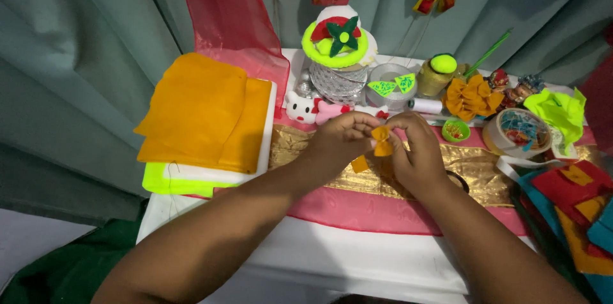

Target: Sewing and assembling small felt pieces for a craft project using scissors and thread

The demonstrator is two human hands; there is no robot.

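Pinching a small orange felt piece [382, 140] between fingertips of left hand [338, 141] and right hand [418, 154], above the gold cloth [476, 170]. Seeming light, soft, easily bending; probably best gripping at the gathered middle, fingers pressed together.

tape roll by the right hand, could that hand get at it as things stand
Probably not straight away: the right hand and left hand both pinch a small orange felt piece. The tape roll sits uncovered on the table further right, with nothing between.
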